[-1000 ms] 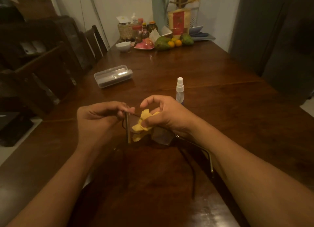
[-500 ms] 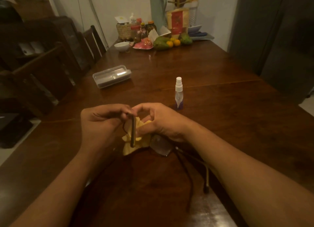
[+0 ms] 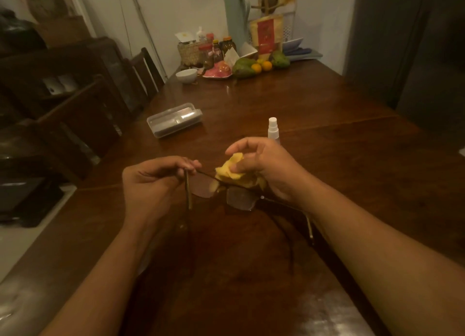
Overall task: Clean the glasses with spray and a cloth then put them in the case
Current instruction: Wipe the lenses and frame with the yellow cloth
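- The left hand (image 3: 156,182) has its fingers curled in, with thumb and fingertips pinching the glasses (image 3: 239,198) at the corner where one temple arm meets the frame.
- The glasses are held low over the dark wooden table (image 3: 339,164), between the two hands. The lenses face up and away, and both temple arms are unfolded and point back toward the person. I cannot tell whether any part of them touches the wood.
- The right hand (image 3: 266,169) grips a bunched yellow cloth (image 3: 230,172). The thumb presses it against the top of the frame near the bridge, and the index finger arches up clear of it.
- A small spray bottle (image 3: 273,128) with a white nozzle stands upright just behind the right hand, which hides its lower half.
- The translucent glasses case (image 3: 175,119) lies on the table, lid down, beyond the left hand and well apart from it.
- At the far end of the table are a white bowl (image 3: 186,75), a pink plate (image 3: 219,70), green mangoes (image 3: 242,66) with oranges (image 3: 266,65) between them, and a cluster of jars (image 3: 214,51).
- Dark wooden chairs (image 3: 148,71) line the left side.
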